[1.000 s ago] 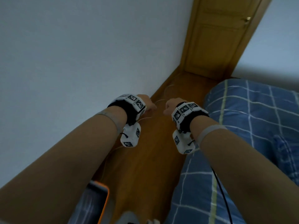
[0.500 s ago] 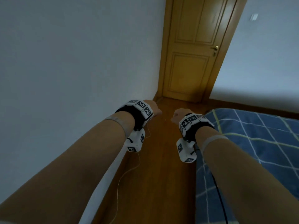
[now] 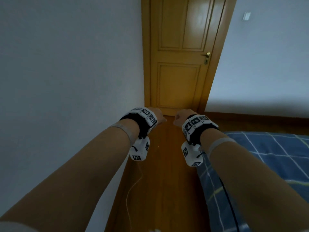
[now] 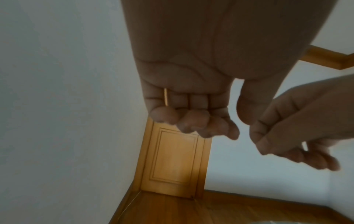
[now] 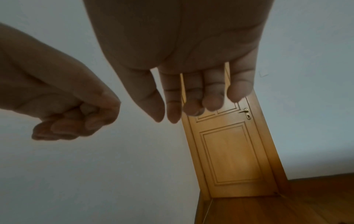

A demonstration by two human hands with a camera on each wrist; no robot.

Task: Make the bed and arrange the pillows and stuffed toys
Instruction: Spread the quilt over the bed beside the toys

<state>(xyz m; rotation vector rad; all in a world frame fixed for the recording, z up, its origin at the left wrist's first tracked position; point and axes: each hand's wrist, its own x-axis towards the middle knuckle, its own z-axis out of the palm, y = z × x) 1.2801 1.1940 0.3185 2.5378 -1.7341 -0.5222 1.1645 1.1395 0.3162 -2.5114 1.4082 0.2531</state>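
Hands: two, left hand [image 3: 158,115] and right hand [image 3: 181,116], grip loose, empty; one bed [image 3: 270,158]; one door [image 3: 179,52].

1. No legible words, brand names, numbers or signs in any view.
2. Black-and-white square coded markers on the white wrist units [image 3: 145,115] [image 3: 194,122]: patterns only, no readable characters.
3. Wall switch plate [image 3: 246,15]: blank, too blurred for any marking.
4. Door [image 3: 182,56]: unlabelled.
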